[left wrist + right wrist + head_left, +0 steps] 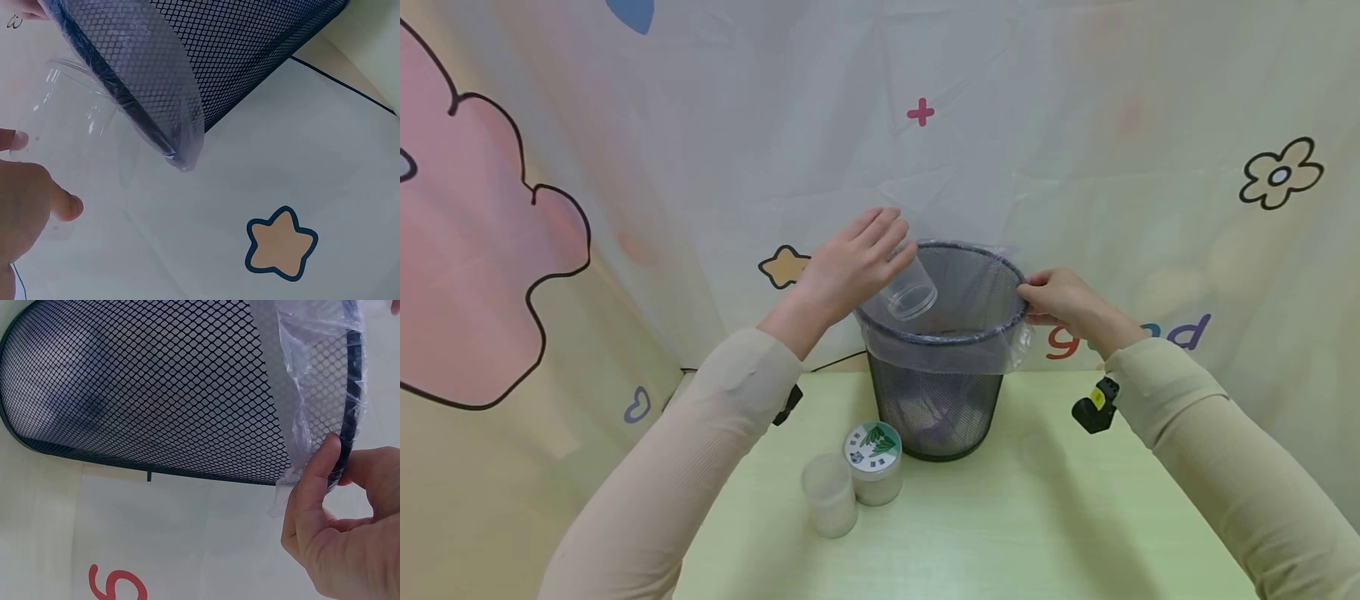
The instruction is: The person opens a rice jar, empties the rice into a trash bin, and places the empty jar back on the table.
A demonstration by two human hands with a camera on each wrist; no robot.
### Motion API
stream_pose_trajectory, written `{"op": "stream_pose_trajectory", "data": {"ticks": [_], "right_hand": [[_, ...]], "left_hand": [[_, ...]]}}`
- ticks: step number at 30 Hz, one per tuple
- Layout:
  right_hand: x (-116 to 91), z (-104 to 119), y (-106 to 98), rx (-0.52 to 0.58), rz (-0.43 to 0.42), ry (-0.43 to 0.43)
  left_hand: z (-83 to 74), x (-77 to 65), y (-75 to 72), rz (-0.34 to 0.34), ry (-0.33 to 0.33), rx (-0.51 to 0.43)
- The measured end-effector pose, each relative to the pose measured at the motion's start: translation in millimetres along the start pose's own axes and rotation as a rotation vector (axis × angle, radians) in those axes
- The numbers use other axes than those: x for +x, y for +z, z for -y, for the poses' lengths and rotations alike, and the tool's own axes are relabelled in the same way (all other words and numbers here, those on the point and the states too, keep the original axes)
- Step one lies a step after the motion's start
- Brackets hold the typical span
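- Head view: the left hand (857, 265) holds a clear plastic cup (913, 292), fingers and thumb wrapped about its side.
- That cup is tilted, its lower end over the open top of a dark mesh bin (934, 408), near the bin's left rim.
- Right wrist view: the right hand (350, 519) pinches the bin's rim between thumb and fingers, with the thin plastic liner (294, 381) folded over that rim.
- The bin stands upright on the desk (985, 533), before a printed curtain (1037, 150).
- Before the bin stand a jar with a printed lid (876, 467) and, just beside it, a translucent cup (831, 498); whether those two touch cannot be told.
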State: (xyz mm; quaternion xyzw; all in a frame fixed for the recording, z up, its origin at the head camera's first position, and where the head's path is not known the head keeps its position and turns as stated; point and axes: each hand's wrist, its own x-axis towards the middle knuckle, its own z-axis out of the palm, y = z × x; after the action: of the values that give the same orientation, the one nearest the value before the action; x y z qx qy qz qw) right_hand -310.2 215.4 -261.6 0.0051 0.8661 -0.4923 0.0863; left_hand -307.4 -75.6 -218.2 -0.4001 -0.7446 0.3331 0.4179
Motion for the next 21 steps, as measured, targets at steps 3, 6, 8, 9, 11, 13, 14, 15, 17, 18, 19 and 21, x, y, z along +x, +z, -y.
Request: {"op": "stream_pose_trajectory", "data": {"ticks": [3, 6, 8, 9, 11, 13, 14, 15, 17, 18, 19, 21], "right_hand": [[1, 1, -1, -0.004, -0.001, 0.000], [2, 1, -1, -0.006, 0.002, 0.003], [2, 1, -1, -0.005, 0.005, 0.004], [2, 1, -1, -0.006, 0.006, 0.005], [3, 0, -1, -0.004, 0.008, 0.005], [3, 0, -2, -0.004, 0.012, 0.003], [3, 0, -2, -0.006, 0.012, 0.001], [3, 0, -2, -0.007, 0.012, -0.001], [3, 0, -2, -0.008, 0.012, -0.004], [3, 0, -2, -0.009, 0.012, -0.005], [3, 0, -2, -0.009, 0.012, -0.005], [3, 0, -2, -0.007, 0.013, -0.004]], "left_hand": [[0.8, 4.4, -1.4, 0.035, 0.033, 0.046], [1.4, 8.3, -3.1, 0.076, 0.074, 0.108], [1.8, 9.8, -4.3, 0.096, 0.098, 0.134], [1.9, 10.2, -4.5, 0.099, 0.107, 0.143], [1.5, 11.2, -4.4, 0.091, 0.121, 0.158], [0.7, 12.1, -3.3, 0.077, 0.129, 0.169], [0.0, 12.5, -2.7, 0.067, 0.131, 0.176], [-0.8, 13.0, -2.3, 0.054, 0.133, 0.182], [-2.2, 13.8, -1.9, 0.040, 0.137, 0.191], [-2.6, 14.0, -2.1, 0.043, 0.140, 0.192], [-3.1, 14.2, -2.3, 0.043, 0.141, 0.188], [-3.4, 14.2, -2.7, 0.048, 0.139, 0.180]]}}
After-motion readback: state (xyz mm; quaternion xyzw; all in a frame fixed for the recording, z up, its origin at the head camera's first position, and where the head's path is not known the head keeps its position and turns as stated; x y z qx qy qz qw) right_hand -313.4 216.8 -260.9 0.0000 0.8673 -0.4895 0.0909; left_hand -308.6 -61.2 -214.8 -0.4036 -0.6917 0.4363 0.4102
